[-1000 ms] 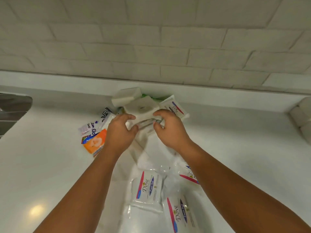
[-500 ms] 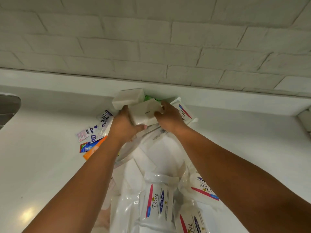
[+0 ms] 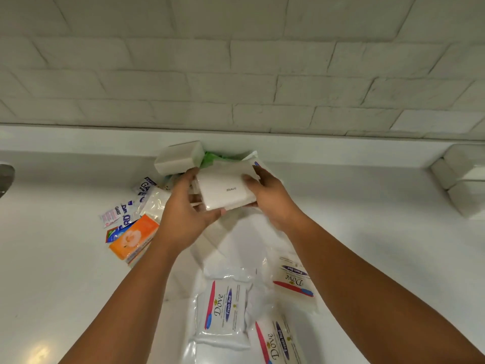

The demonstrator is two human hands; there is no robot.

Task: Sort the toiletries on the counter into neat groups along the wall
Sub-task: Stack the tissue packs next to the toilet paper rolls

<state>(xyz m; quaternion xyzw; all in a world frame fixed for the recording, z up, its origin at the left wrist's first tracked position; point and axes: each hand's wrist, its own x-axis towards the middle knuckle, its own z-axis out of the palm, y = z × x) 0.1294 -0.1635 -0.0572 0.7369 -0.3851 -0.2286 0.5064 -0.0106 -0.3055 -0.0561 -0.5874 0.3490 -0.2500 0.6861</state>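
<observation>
Grip of left hand (image 3: 183,219) and right hand (image 3: 273,198) clasps white packet (image 3: 225,189) beyond Dove packs (image 3: 223,311).

White rectangular pack with small grey lettering (image 3: 227,189): centre of frame, tilted, gripped at its two short ends by the left hand (image 3: 183,219) and right hand (image 3: 273,198). Plain white box (image 3: 178,158): just upper left of it, against the ledge. Orange flower-printed packet (image 3: 133,239) and white sachets with blue lettering (image 3: 126,208): left of centre, overlapping. Three clear-wrapped white Dove packs (image 3: 223,308): lower centre, lying flat.
</observation>
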